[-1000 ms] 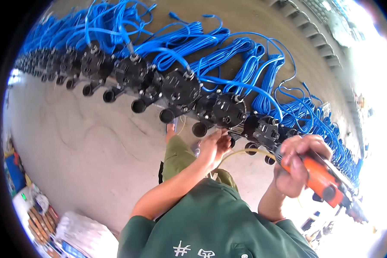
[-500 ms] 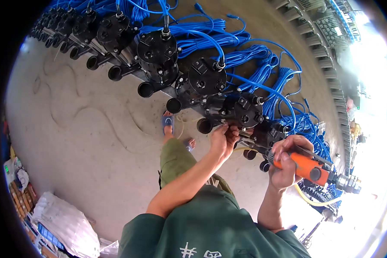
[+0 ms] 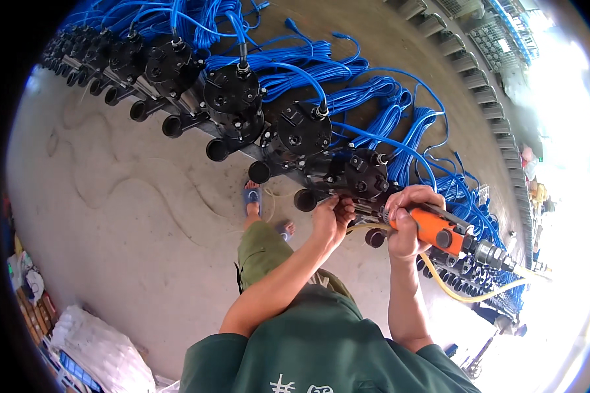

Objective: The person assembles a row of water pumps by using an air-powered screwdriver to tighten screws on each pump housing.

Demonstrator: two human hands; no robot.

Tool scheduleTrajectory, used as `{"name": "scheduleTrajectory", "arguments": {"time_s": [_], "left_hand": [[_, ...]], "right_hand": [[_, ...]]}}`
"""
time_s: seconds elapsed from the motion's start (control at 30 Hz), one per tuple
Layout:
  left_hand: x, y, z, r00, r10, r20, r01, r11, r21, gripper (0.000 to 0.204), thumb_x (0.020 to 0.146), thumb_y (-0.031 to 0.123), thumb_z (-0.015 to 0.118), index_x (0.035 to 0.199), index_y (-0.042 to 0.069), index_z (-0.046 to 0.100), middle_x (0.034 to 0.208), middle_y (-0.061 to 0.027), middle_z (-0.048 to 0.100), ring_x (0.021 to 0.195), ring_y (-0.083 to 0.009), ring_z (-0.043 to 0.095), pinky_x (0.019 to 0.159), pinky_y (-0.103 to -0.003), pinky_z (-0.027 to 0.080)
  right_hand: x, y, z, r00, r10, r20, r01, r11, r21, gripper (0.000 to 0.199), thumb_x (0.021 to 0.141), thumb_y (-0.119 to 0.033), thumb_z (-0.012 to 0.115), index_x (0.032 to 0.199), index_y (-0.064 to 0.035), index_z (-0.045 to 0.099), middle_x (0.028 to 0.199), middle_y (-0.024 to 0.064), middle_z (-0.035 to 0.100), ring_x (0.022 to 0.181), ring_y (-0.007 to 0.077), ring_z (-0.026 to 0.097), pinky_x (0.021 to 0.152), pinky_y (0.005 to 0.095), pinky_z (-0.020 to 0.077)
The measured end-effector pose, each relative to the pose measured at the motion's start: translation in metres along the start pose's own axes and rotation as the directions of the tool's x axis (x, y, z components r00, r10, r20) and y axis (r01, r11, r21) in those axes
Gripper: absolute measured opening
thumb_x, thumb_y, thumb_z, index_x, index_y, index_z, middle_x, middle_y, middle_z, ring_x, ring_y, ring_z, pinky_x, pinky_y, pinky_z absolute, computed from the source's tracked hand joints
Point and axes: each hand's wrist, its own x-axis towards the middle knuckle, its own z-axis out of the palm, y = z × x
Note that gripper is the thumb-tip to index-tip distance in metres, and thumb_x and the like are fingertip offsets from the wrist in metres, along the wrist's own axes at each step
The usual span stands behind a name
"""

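Observation:
My right hand point(image 3: 410, 219) is wrapped round an orange air tool point(image 3: 434, 230), a hand-held power tool with a metal coupling and a yellow hose point(image 3: 475, 298) at its rear. The tool's front end points left, toward a black pump point(image 3: 362, 175), and is partly hidden by my fingers. Against the lower side of that pump, my left hand point(image 3: 333, 219) has its fingers drawn together in a pinch. What they hold, if anything, is too small to make out. A round black outlet point(image 3: 305, 200) sticks out just left of these fingers.
More black pumps point(image 3: 233, 98) stand in a long diagonal row, each with a blue cable on top. Bundled blue cables point(image 3: 390, 118) lie behind them. Grey metal cylinders point(image 3: 465, 62) line the far right. A white sack point(image 3: 101, 340) lies at lower left.
My right hand and the air tool have moved left, closer to my left hand and the pump. My left hand stays at the pump's lower side. The view has shifted slightly.

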Motion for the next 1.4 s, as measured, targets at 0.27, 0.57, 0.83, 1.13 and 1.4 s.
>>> {"name": "scheduleTrajectory", "arguments": {"time_s": [0.27,0.57,0.83,1.13,1.4], "left_hand": [[-0.006,0.021,-0.013,1.0,0.015,0.013,-0.019,0.922,0.386,0.02,0.1,0.015,0.056,0.112,0.0,0.057,0.079,-0.0105,0.062,0.066,-0.0222,0.061,0.058,-0.034,0.052],[-0.026,0.042,0.004,0.357,0.48,0.801,-0.574,-0.564,0.594,0.112,0.064,0.024,0.091,0.148,-0.011,0.025,0.141,-0.0332,0.043,0.131,-0.0462,0.047,0.11,-0.049,0.041],[-0.005,0.05,0.007,0.415,0.442,0.795,-0.661,-0.455,0.597,0.096,0.07,0.021,0.088,0.144,-0.008,0.034,0.124,-0.0265,0.06,0.111,-0.0415,0.064,0.094,-0.044,0.053],[0.007,0.049,-0.002,0.473,0.421,0.774,-0.537,-0.559,0.632,0.094,0.072,0.026,0.088,0.145,-0.002,0.035,0.109,-0.0204,0.07,0.097,-0.037,0.072,0.08,-0.044,0.058],[0.008,0.043,-0.003,0.403,0.415,0.816,-0.495,-0.651,0.576,0.075,0.074,0.036,0.089,0.119,-0.004,0.045,0.099,-0.0242,0.068,0.088,-0.046,0.068,0.073,-0.05,0.056]], "right_hand": [[0.004,-0.006,0.003,0.987,0.161,-0.002,-0.161,0.987,-0.005,0.032,0.079,-0.002,0.063,0.11,0.0007,0.055,0.093,0.0116,0.063,0.071,0.0131,0.061,0.065,0.0259,0.0522],[0.025,0.005,0.045,0.987,0.13,0.095,-0.136,0.989,0.056,0.026,0.079,0.003,0.063,0.104,0.0001,0.057,0.089,0.0095,0.064,0.076,0.0131,0.063,0.071,0.0263,0.0534],[0.034,0.026,0.059,0.99,0.129,0.058,-0.136,0.98,0.143,0.02,0.077,0.005,0.063,0.096,0.0025,0.063,0.084,0.0076,0.068,0.079,0.0139,0.066,0.071,0.0289,0.0549],[0.051,-0.033,0.007,0.99,0.002,-0.144,0.022,0.986,0.165,0.025,0.076,0.005,0.061,0.1,0.0013,0.066,0.085,0.0076,0.068,0.079,0.0127,0.066,0.07,0.027,0.0533],[0.082,-0.005,-0.031,0.958,-0.046,-0.284,0.031,0.998,-0.058,0.01,0.073,-0.003,0.064,0.083,-0.0008,0.062,0.072,0.0042,0.065,0.066,0.0125,0.062,0.066,0.0282,0.0518]]}}
